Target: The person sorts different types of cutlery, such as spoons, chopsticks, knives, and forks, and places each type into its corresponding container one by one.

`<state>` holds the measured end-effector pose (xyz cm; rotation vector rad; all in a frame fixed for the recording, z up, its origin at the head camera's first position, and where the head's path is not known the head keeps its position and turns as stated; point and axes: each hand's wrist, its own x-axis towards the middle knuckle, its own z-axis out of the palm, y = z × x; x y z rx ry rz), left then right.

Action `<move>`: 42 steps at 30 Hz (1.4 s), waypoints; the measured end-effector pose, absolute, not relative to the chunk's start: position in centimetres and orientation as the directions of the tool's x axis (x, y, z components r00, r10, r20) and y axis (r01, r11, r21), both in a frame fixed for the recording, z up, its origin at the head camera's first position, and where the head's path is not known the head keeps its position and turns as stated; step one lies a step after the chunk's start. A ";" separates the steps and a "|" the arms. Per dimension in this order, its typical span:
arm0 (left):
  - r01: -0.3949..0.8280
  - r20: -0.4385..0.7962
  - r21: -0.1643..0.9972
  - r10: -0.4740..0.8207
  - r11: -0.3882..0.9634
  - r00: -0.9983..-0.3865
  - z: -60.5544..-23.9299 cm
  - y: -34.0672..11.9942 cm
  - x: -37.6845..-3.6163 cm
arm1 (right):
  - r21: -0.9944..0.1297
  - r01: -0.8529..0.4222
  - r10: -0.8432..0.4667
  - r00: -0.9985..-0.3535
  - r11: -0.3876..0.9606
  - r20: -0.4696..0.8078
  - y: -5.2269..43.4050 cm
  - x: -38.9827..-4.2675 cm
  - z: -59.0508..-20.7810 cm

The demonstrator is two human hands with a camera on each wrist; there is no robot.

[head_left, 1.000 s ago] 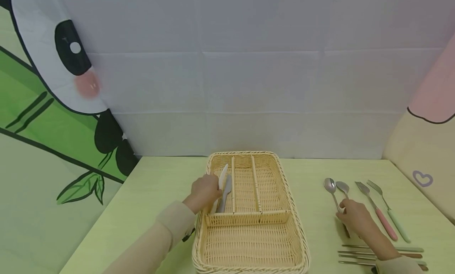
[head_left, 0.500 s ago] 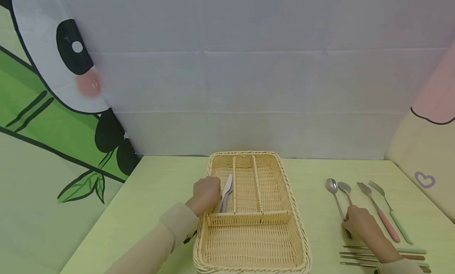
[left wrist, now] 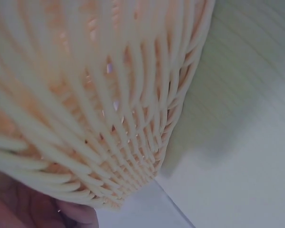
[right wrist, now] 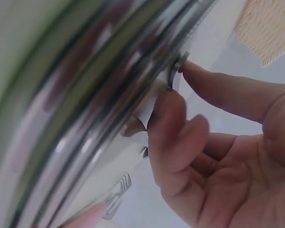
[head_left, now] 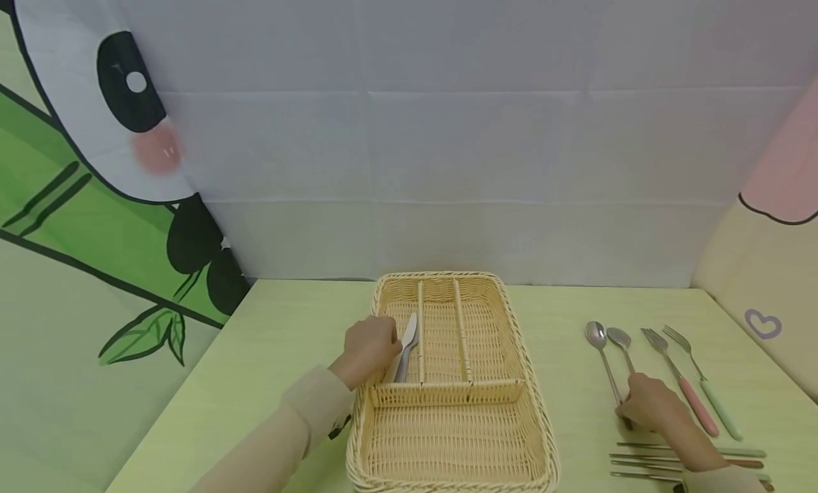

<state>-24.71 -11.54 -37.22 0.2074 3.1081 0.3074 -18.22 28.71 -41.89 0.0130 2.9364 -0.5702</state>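
In the head view my left hand (head_left: 371, 347) is curled over the left rear compartment of the wicker basket (head_left: 454, 392). It holds a table knife (head_left: 410, 331), whose pale blade rests against a second, greyer knife (head_left: 404, 363); its handle is hidden. From the left wrist, woven basket wall (left wrist: 114, 95) fills most of the view, with curled fingers (left wrist: 42, 209) at the lower left. My right hand (head_left: 655, 408) pinches the handle end of the left spoon (head_left: 596, 333), thumb and index finger around the metal in the right wrist view. A second spoon (head_left: 618, 337) runs under this hand.
Right of the spoons lie a pink-handled fork (head_left: 696, 404) and a green-handled fork (head_left: 718, 408). Several chopsticks (head_left: 645, 473) lie crosswise near the front, under the right wrist. Dividers (head_left: 461, 329) split the basket's rear part. A white cloth backdrop (head_left: 473, 152) stands behind the table.
The knife in my left hand has come down beside the other knife. My right hand has shifted slightly toward the front, from higher on the spoon handles to the left spoon's handle end.
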 end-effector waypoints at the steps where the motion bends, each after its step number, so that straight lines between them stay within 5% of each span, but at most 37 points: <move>1: 0.130 0.003 0.202 0.132 0.971 -0.991 -37.2 -11.6 -24.7 | -0.374 0.034 -0.024 -0.989 0.927 -0.148 28.8 -18.3 -42.0; 9: 0.151 0.061 0.304 0.139 0.940 -0.988 -36.8 -12.3 -24.3 | -0.476 0.060 -0.028 -0.984 0.877 -0.176 29.1 -18.2 -42.5; 25: 0.237 0.254 0.313 0.159 0.920 -0.954 -37.2 -13.0 -23.9 | -0.421 0.083 0.002 -0.982 0.903 -0.190 28.6 -17.9 -42.2; 42: 0.221 0.139 0.337 0.183 0.915 -0.973 -38.1 -13.9 -23.6 | -0.339 0.122 0.044 -0.973 0.933 -0.227 27.8 -17.6 -41.9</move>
